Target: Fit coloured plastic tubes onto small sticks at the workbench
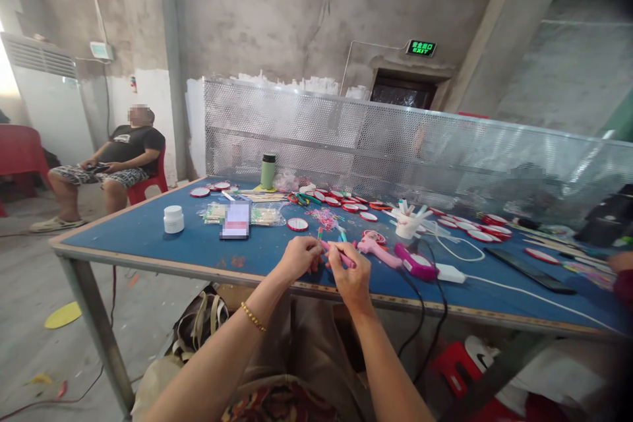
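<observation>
Over the table's front edge, my left hand (302,258) is closed in a pinch. A small stick-like piece with orange and green on it (320,233) stands up at its fingertips; what kind it is I cannot make out. Close beside it, my right hand (352,271) is wrapped round a pink pen-like tool (346,260), whose tip points toward the left fingers. Just behind the hands lie a heap of small pink and coloured pieces (324,217) and a round red-rimmed disc (297,224). A pink glue gun (378,252) rests to the right of my right hand.
On the blue table (198,257) are a white jar (173,219), a phone (235,220), a green bottle (268,173), a white cup of sticks (406,224), a purple device (415,262) with cables and a long black object (529,270). A person (128,151) sits at left.
</observation>
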